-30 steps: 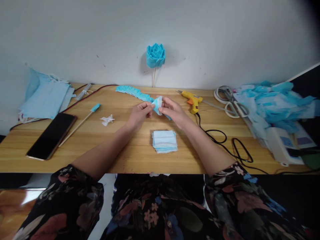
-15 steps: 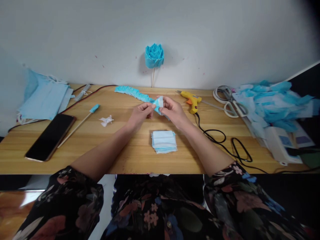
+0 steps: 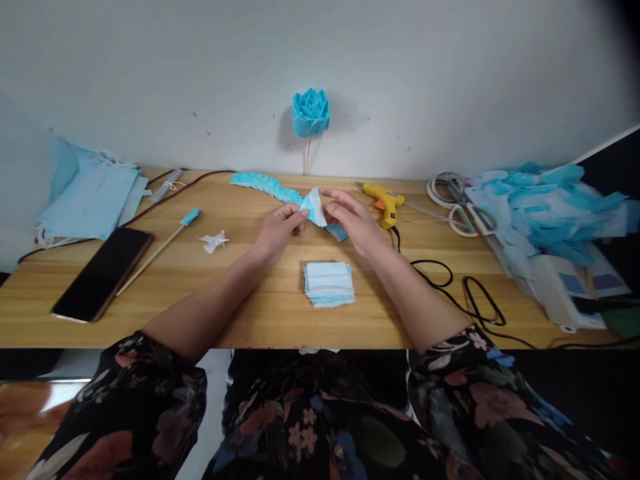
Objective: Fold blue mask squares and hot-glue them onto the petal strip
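Both my hands work above the middle of a wooden table (image 3: 250, 293). My left hand (image 3: 277, 230) pinches the left corner of a small blue mask piece (image 3: 316, 208). My right hand (image 3: 353, 223) holds the same piece from the right, fingers curled around it. A pleated blue strip (image 3: 265, 185) trails from the piece toward the back left. Just in front of my hands lies a stack of cut blue mask pieces (image 3: 329, 283).
A blue fabric rose on a stick (image 3: 311, 113) leans on the wall. A yellow glue gun (image 3: 383, 199) with a black cord (image 3: 450, 283), scissors (image 3: 457, 200) and a heap of blue scraps (image 3: 550, 207) lie right. Left: phone (image 3: 103, 272), a stick (image 3: 157, 250), masks (image 3: 90, 197).
My fingers have shifted on the blue piece, which now sits slightly higher and more unfolded, with a blue end showing below my right hand. Nothing else moved.
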`<state>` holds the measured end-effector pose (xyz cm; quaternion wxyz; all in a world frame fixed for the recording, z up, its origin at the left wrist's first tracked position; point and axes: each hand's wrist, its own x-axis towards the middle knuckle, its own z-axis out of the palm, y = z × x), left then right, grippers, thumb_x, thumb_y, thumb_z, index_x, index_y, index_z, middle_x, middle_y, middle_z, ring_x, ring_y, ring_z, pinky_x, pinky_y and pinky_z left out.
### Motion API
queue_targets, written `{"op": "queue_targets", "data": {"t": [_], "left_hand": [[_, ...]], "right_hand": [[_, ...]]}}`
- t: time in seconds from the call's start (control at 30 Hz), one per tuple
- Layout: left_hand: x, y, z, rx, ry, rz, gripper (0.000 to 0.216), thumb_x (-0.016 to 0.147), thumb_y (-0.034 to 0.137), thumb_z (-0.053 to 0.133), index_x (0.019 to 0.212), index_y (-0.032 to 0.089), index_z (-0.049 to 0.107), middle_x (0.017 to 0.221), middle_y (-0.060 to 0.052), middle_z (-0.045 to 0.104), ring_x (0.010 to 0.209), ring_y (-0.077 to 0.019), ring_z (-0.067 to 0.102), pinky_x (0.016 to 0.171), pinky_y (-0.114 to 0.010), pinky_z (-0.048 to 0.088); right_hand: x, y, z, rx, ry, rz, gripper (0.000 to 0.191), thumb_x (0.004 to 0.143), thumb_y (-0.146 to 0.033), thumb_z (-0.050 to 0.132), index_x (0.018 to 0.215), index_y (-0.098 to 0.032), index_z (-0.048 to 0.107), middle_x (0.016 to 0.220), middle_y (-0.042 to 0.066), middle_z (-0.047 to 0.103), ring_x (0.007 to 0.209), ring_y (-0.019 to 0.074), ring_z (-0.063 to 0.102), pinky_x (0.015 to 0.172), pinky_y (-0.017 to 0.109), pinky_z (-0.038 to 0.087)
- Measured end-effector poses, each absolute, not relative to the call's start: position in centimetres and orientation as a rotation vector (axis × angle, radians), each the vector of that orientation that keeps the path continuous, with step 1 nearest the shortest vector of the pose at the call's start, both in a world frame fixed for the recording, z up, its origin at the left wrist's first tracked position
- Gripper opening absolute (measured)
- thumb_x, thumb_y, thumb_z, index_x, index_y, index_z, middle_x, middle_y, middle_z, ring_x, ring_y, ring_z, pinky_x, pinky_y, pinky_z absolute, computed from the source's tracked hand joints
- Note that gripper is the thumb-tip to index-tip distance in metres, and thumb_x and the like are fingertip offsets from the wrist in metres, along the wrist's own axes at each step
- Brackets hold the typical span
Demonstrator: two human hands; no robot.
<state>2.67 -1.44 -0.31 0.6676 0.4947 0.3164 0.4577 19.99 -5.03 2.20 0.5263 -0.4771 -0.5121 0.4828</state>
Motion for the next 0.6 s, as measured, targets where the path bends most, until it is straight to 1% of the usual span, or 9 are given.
{"op": "queue_targets", "data": {"t": [0.1, 0.23, 0.33, 0.4, 0.5, 0.6], "left_hand": [[2.7, -1.4, -0.3, 1.110, 0.725, 1.025, 0.036, 0.073, 0.043, 0.082, 0.066, 0.018, 0.057, 0.055, 0.004, 0.053, 0.053, -0.0072, 0.045, 0.056, -0.023, 0.035], [2.7, -1.5, -0.3, 1.121, 0.727, 1.015, 0.035, 0.073, 0.042, 0.082, 0.066, 0.017, 0.057, 0.055, 0.005, 0.053, 0.052, -0.0066, 0.045, 0.056, -0.022, 0.036], [2.7, -1.5, -0.2, 1.146, 0.741, 1.012, 0.034, 0.073, 0.041, 0.081, 0.066, 0.017, 0.057, 0.055, 0.005, 0.053, 0.051, -0.0064, 0.045, 0.056, -0.022, 0.036], [2.8, -1.6, -0.1, 1.163, 0.755, 1.005, 0.034, 0.073, 0.041, 0.081, 0.066, 0.017, 0.058, 0.054, 0.005, 0.053, 0.051, -0.0066, 0.045, 0.055, -0.022, 0.037], [2.8, -1.6, -0.2, 1.177, 0.758, 0.996, 0.034, 0.072, 0.041, 0.081, 0.066, 0.017, 0.057, 0.054, 0.005, 0.053, 0.051, -0.0067, 0.045, 0.056, -0.023, 0.037], [2.8, -1.6, -0.2, 1.156, 0.738, 1.010, 0.035, 0.073, 0.041, 0.082, 0.066, 0.017, 0.058, 0.054, 0.005, 0.054, 0.052, -0.0068, 0.046, 0.056, -0.023, 0.036]], "right_hand": [[19.6, -5.2, 2.1, -1.121, -1.316, 1.184, 0.052, 0.078, -0.042, 0.071, 0.124, -0.019, 0.063, 0.082, -0.001, 0.064, 0.079, 0.0153, 0.058, 0.075, 0.030, 0.047], [19.3, -5.1, 1.6, -1.112, -1.371, 1.164, 0.058, 0.075, -0.041, 0.073, 0.128, -0.019, 0.061, 0.083, -0.002, 0.063, 0.075, 0.0133, 0.053, 0.068, 0.027, 0.042], [19.3, -5.0, 1.2, -1.150, -1.377, 1.115, 0.056, 0.075, -0.037, 0.071, 0.127, -0.018, 0.060, 0.077, -0.004, 0.057, 0.066, 0.0114, 0.046, 0.062, 0.026, 0.036], [19.4, -4.9, 1.0, -1.173, -1.383, 1.084, 0.052, 0.076, -0.035, 0.069, 0.125, -0.018, 0.061, 0.075, -0.005, 0.055, 0.064, 0.0110, 0.044, 0.060, 0.026, 0.034], [19.4, -4.9, 1.0, -1.183, -1.405, 1.045, 0.048, 0.075, -0.030, 0.067, 0.122, -0.018, 0.063, 0.073, -0.005, 0.054, 0.064, 0.0109, 0.044, 0.060, 0.027, 0.034], [19.5, -5.0, 1.3, -1.161, -1.402, 1.068, 0.050, 0.076, -0.030, 0.068, 0.124, -0.018, 0.063, 0.074, -0.004, 0.057, 0.066, 0.0121, 0.048, 0.064, 0.027, 0.040]]}}
